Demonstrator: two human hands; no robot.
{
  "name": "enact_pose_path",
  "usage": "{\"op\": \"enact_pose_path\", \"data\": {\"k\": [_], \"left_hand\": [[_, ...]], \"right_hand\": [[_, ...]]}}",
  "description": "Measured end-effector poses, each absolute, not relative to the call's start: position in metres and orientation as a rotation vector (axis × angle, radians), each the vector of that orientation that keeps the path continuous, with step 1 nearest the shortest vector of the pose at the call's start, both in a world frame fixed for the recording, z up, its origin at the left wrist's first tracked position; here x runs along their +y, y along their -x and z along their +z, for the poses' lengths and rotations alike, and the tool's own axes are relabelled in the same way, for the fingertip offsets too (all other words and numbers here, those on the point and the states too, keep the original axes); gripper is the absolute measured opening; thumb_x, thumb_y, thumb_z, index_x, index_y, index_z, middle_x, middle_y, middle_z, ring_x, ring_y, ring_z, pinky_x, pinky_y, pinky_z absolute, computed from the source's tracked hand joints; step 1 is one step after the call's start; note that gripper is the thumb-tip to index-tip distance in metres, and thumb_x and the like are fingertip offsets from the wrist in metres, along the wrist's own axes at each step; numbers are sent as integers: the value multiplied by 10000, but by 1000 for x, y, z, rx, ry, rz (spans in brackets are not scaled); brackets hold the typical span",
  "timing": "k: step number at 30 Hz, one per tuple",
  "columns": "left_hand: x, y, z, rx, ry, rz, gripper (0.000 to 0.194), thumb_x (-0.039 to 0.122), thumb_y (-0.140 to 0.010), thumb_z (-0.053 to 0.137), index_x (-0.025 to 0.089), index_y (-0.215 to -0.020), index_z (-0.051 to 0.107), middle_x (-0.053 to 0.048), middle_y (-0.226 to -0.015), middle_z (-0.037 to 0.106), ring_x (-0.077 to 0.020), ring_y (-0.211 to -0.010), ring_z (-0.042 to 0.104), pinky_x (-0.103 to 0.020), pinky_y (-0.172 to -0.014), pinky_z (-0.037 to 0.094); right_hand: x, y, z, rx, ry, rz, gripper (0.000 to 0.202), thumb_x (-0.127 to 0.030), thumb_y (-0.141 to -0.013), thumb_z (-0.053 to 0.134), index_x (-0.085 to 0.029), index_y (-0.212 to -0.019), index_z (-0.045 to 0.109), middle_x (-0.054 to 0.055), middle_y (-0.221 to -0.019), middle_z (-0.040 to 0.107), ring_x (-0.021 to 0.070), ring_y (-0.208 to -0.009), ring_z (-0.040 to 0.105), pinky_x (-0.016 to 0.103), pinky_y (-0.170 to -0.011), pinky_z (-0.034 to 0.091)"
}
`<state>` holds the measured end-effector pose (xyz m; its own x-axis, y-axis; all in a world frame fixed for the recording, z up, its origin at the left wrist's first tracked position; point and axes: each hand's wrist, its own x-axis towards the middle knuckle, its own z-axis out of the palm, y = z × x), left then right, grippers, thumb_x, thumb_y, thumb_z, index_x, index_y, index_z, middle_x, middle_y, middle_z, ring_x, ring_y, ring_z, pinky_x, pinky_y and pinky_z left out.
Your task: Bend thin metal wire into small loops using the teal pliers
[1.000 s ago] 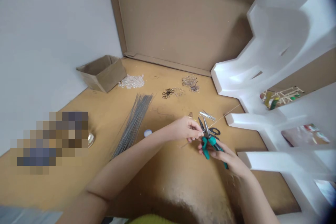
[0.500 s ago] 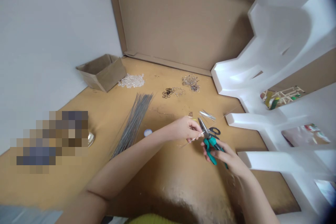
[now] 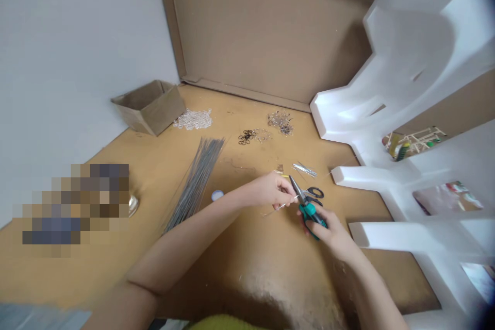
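Note:
My right hand (image 3: 328, 229) is wrapped round teal-and-black pliers (image 3: 299, 193), their long jaws pointing up and left. My left hand (image 3: 276, 191) pinches a thin pale wire (image 3: 279, 208), which trails out below the fingers. The wire's other end meets the plier jaws; whether it sits fully between them I cannot tell. Black-handled scissors (image 3: 316, 193) lie just behind the pliers, partly covered. Beyond them rests a small bunch of short silvery wires (image 3: 304, 169). A long bundle of grey wires (image 3: 197, 180) lies left of my left hand.
A cardboard box (image 3: 150, 108) stands at the back left beside a pile of clear rings (image 3: 193, 119). Black rings (image 3: 246, 137) and a small tangled heap (image 3: 281, 121) lie further back. White foam packing (image 3: 410, 82) borders the right side. A blue-white disc (image 3: 217, 195) sits near my left forearm.
The pliers' handles have come together in my right hand, and the jaws have closed up. My left hand stays in nearly the same place with the wire.

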<state>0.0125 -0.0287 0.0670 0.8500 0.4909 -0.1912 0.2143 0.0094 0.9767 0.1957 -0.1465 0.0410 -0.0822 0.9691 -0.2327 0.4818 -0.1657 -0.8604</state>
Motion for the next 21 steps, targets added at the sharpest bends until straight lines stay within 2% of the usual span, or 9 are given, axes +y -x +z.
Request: {"op": "enact_pose_path", "data": {"k": [10,21], "left_hand": [[-36,5,-6,585,-1440,231,230,309,-672,593,92,-744,611,13,-573,510,-66,-502,464,-199,-498,426],[-51,10,-15,652,-1517,275,217,312,-722,550,107,-774,600,25,-557,496,-69,-493,447,-193,-507,385]], "right_hand": [[-150,-170,2,-1666,1729,1095,141,-137,-685,459,-155,-785,558,3,-709,554,138,-631,494,229,-582,372],[-155,-165,2,-1819,1908,901,143,-152,-681,451,-181,-784,546,-8,-629,528,139,-558,488,233,-539,345]]}}
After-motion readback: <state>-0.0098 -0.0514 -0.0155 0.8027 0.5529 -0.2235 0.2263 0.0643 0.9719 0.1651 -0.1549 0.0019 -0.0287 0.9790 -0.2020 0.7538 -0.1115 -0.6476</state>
